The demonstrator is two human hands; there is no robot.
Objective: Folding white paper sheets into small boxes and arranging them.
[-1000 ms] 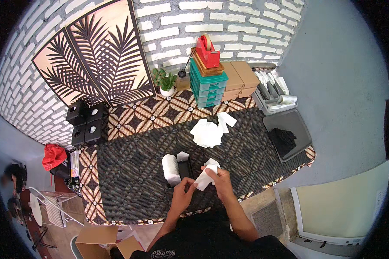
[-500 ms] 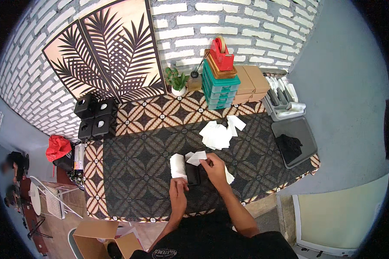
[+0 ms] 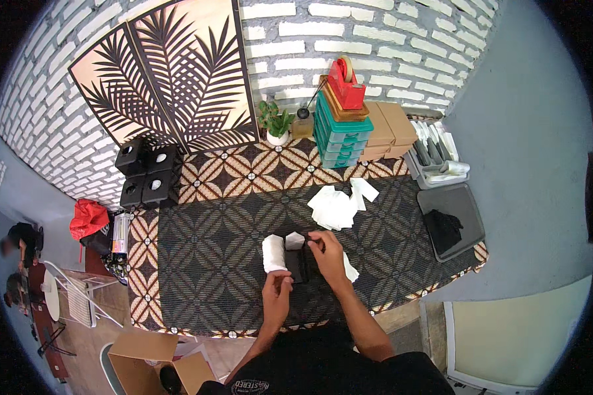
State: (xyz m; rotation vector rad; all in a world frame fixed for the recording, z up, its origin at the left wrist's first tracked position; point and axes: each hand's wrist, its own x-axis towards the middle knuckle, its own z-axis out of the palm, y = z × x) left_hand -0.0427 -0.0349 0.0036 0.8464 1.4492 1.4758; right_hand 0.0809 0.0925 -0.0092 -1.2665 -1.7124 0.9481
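A small black box (image 3: 298,268) lies on the dark mat in front of me. Along its left side rests a white padded-looking bundle (image 3: 274,254), and a white paper slip (image 3: 294,240) sits at the box's far end. My left hand (image 3: 277,293) is closed at the near left corner, fingertips holding the box where it meets the bundle. By the far right edge, my right hand (image 3: 327,255) has thumb and forefinger slightly apart, with no slip between them. More white slips (image 3: 335,207) lie in a loose pile beyond; another white piece (image 3: 351,268) is partly behind my right wrist.
A green drawer unit (image 3: 342,141) carries a red tape dispenser (image 3: 346,84). Brown cartons (image 3: 387,128), a grey bin (image 3: 445,168) and a grey tray (image 3: 464,210) stand at right. Black boxes (image 3: 158,187) are stacked far left. An open carton (image 3: 141,355) stands below the table.
My right hand has let go of the white slip, which now rests in the far end of the black box. The left hand stays at the box's near corner.
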